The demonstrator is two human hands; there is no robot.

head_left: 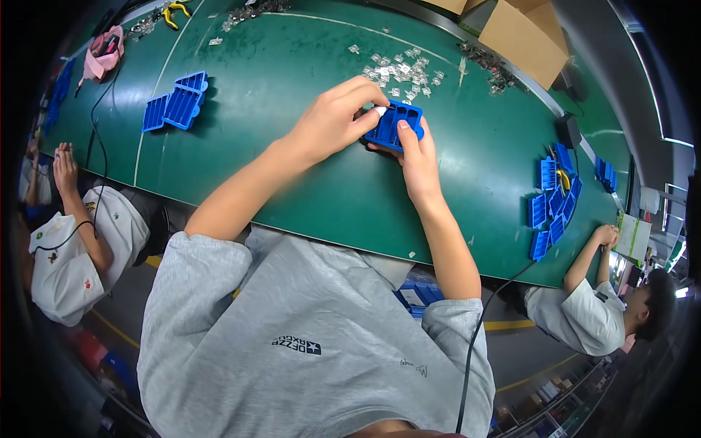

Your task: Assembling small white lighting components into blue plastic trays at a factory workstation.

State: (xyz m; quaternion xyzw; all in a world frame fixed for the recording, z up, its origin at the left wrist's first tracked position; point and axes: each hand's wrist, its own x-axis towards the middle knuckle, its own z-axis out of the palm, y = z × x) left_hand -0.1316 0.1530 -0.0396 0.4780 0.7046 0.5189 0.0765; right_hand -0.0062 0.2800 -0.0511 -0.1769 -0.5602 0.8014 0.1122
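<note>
My right hand point(420, 162) grips a blue plastic case with long slots point(398, 123) from below and the right, its thumb lying over the case's front face. At the case's upper left edge, my left hand point(332, 120) is closed, thumb and fingers pinched together against the rim. A small white bit point(380, 111) shows at those fingertips. Whether it is a held part or a finger cover, I cannot tell. Just beyond the case lies a loose scatter of small silvery metal pieces point(404, 71) on the green table point(292, 197).
Blue slotted cases point(181, 106) lie at the left, and several more point(556, 201) at the right with a yellow-handled tool point(563, 179). Yellow pliers point(174, 14), a pink pouch point(102, 55) and a cardboard box point(522, 44) sit farther off. People work on both sides.
</note>
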